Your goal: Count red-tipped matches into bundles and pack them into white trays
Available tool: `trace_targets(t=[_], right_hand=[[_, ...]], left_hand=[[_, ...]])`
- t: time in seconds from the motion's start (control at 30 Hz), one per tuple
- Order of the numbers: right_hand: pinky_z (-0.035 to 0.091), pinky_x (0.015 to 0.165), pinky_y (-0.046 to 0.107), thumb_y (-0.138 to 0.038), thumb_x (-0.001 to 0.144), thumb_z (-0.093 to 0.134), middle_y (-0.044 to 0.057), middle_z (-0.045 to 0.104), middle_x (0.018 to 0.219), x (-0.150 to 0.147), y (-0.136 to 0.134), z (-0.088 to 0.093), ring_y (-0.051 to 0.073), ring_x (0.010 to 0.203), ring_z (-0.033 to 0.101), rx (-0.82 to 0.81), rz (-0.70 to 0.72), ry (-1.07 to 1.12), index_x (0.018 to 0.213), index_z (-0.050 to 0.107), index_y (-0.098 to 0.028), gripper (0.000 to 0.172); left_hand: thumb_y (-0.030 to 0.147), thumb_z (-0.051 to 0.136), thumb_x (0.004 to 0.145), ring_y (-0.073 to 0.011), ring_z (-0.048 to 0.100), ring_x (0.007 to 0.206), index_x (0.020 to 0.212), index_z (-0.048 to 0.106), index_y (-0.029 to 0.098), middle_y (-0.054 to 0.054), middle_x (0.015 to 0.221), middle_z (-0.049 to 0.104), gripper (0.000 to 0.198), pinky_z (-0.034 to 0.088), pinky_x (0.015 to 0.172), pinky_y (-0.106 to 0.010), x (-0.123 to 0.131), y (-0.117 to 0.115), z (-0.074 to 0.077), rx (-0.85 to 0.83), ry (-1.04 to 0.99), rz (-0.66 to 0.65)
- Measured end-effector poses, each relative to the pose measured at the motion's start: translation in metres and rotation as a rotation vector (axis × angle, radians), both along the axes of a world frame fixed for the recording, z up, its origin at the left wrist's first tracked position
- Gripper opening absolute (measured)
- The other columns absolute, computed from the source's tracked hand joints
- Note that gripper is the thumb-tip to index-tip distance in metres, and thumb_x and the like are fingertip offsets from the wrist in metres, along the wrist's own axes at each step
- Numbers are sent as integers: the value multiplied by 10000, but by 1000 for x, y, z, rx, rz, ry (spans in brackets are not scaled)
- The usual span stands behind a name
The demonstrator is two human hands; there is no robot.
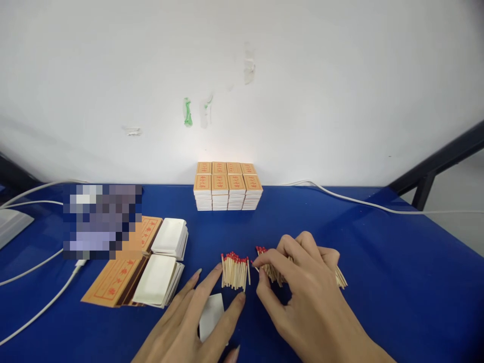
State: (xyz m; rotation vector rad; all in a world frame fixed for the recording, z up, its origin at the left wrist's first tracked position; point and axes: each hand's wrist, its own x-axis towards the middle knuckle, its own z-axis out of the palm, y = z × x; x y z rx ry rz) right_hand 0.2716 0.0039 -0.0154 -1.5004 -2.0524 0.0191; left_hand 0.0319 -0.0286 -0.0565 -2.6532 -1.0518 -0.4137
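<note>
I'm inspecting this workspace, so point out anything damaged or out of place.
The white wall looks marred: a green scrap and rough whitish patches interrupt its mostly plain surface above the matchbox stack. The stack itself looks tidy.

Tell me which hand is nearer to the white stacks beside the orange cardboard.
Left. The left hand is just to the right of the white stacks; the right hand is farther right, beyond a group of loose matches.

Two match piles (236, 272), two tray stacks (153, 279), eight topmost matchboxes (234, 182)
</note>
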Motion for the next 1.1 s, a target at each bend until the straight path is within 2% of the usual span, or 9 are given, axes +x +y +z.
trace_targets(t=[0.2, 0.43, 0.57, 0.67, 0.9, 1.1], right_hand=[[315, 806, 426, -139, 1001, 609, 17, 652, 821, -4, -3, -3, 232, 861, 528, -17, 61, 26, 846, 715, -238, 212], [295, 798, 423, -131, 1000, 622, 2, 655, 803, -2, 0, -3, 221, 839, 523, -21, 31, 1, 841, 696, -233, 203], [301, 812, 418, -127, 994, 630, -4, 664, 823, -2, 0, -2, 218, 860, 531, -47, 55, 20, 860, 707, -232, 187], [291, 793, 415, -132, 990, 627, -8, 658, 797, -2, 0, 1, 212, 836, 526, -18, 40, 26, 843, 705, -230, 193], [291, 785, 428, -186, 960, 654, 26, 630, 770, -1, 1, 1, 249, 836, 526, 74, -31, -104, 793, 679, -225, 174], [303, 778, 434, -148, 976, 636, 46, 615, 781, -3, -2, -4, 266, 839, 507, 103, -4, -232, 790, 652, -223, 201]], left_hand=[[203, 554, 1016, -442, 747, 1318, 1590, 606, 248, -282, 1591, 622, 579, 719, 892, -500, -2, 3, -3, 18, -1, -28], [200, 582, 1003, -436, 750, 1320, 1569, 609, 254, -291, 1603, 595, 569, 715, 909, -499, -4, 1, -6, 8, -19, -21], [176, 547, 1009, -458, 728, 1343, 1578, 597, 294, -292, 1651, 540, 584, 722, 891, -507, 0, -3, -5, -48, -42, 41], [165, 532, 1016, -446, 720, 1361, 1573, 596, 308, -277, 1674, 525, 579, 717, 912, -506, 1, -4, -4, -78, -42, 73], [207, 602, 977, -453, 720, 1349, 1626, 554, 278, -324, 1690, 488, 654, 702, 924, -491, -6, -2, -7, -24, -15, 15], [234, 614, 986, -489, 747, 1291, 1634, 565, 265, -343, 1611, 568, 651, 699, 884, -581, -6, -2, -7, 30, 12, 1]])
